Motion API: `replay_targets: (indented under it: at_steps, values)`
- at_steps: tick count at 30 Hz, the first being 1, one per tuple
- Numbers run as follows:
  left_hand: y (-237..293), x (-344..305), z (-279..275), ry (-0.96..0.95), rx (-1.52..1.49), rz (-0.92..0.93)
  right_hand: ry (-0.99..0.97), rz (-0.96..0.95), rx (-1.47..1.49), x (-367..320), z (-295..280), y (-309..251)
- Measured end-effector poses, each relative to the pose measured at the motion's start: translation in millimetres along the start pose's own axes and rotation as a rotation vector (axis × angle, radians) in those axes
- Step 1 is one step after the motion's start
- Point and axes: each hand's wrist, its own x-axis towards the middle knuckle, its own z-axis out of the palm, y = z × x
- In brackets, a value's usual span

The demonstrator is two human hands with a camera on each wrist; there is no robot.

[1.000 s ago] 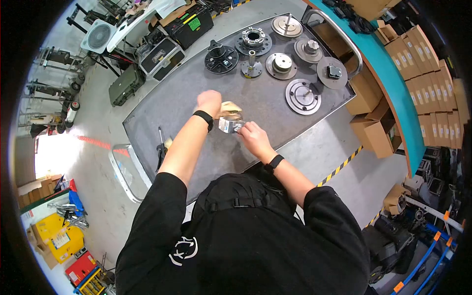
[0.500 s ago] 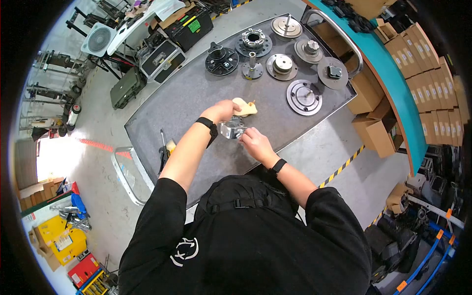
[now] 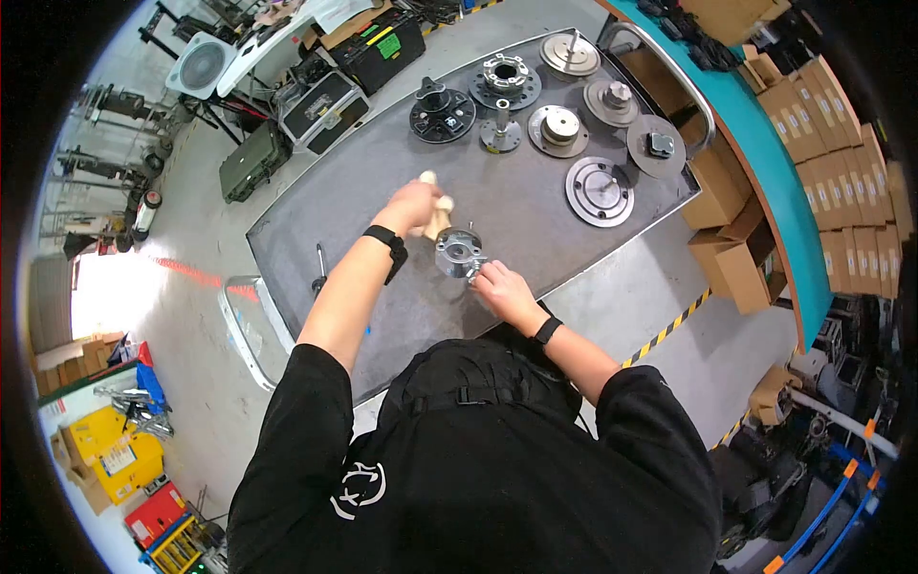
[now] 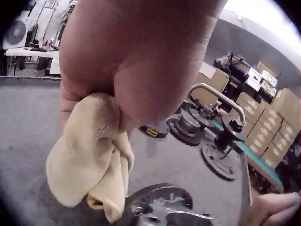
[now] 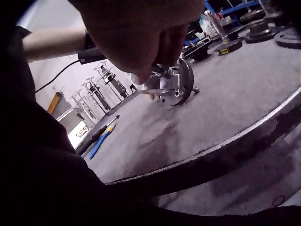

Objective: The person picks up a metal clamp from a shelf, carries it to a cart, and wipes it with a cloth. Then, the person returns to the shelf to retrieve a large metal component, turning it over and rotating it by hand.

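My left hand (image 3: 413,205) grips a bunched pale yellow cloth (image 4: 80,150), which hangs below the fingers in the left wrist view. Just right of the cloth is a round shiny metal part (image 3: 460,251) with holes in its face and markings on it. My right hand (image 3: 507,295) pinches this part by a small fitting at its near right side. In the right wrist view the disc-shaped metal part (image 5: 181,84) stands tilted on edge, close over the table, partly hidden by the right fingers. The cloth's lower end hangs close to the part's rim.
Several round metal flanges and hubs (image 3: 599,191) stand at the table's far right end. A screwdriver (image 3: 321,260) and a blue-and-yellow-handled tool (image 5: 101,141) lie at the left. The grey tabletop (image 3: 335,206) has raised edges and a tubular rail (image 3: 704,96) at the right end.
The left hand swung right with the cloth, then back left off the metal part. The part has turned so its round face shows upward, and it shifted slightly right with the right hand.
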Motion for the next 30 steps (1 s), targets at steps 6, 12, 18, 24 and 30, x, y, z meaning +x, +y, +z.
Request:
replay_targets:
  at_steps: [6, 12, 18, 24, 30]
  values:
    - [-15.9, -3.6, 53.6, 0.100, -0.119, 0.432, -0.035, -0.024, 0.002, 3.8, -1.8, -1.7]
    - [-66.4, -70.9, 49.8, -0.121, -0.025, -0.043, 0.037, 0.044, -0.027, 7.5, -6.0, 3.0]
    - [-137.6, -143.1, 127.1, -0.051, -0.248, -0.080, 0.041, 0.002, -0.012, 51.6, -19.9, 5.2]
    - [-138.4, -210.9, 170.6, 0.126, -0.507, -0.261, -0.017, 0.043, 0.005, 94.2, -15.6, 19.6]
    - [-139.1, -204.1, 184.9, 0.211, -0.635, -0.350, -0.057, 0.134, -0.025, 99.9, -17.4, 15.0]
